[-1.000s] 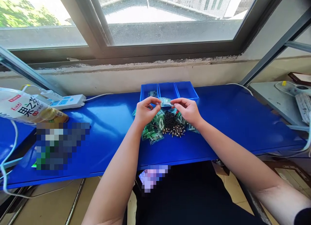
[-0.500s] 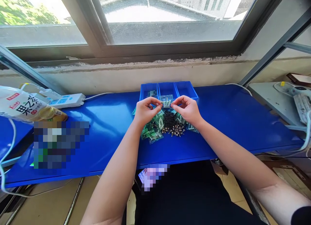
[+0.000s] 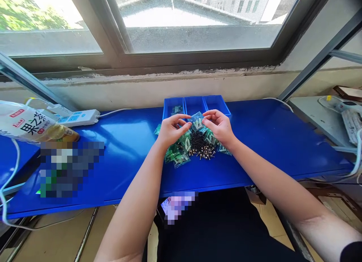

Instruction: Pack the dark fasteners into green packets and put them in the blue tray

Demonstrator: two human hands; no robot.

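A small clear bag (image 3: 197, 121) with pale plugs inside is held up between my hands, tilted. My right hand (image 3: 220, 127) pinches its right edge. My left hand (image 3: 172, 131) is at its left side, thumb and fingertips bent round the bag's edge. Below my hands lie black screws (image 3: 198, 140) and brass-coloured metal parts (image 3: 207, 151) in a heap. Green-tinted bags of plugs (image 3: 178, 154) lie around the heap. Just behind are three joined blue bins (image 3: 195, 102), the left one with a small bag (image 3: 177, 109) in it.
The blue table (image 3: 127, 141) carries a drink bottle (image 3: 36, 122), a power strip (image 3: 82, 117) and a blurred item (image 3: 68, 167) on the left. A grey surface (image 3: 316, 111) with cables stands at the right.
The clear bag has turned from level to tilted and moved slightly right. My left fingers have shifted at its edge, and my right fingers have changed their hold.
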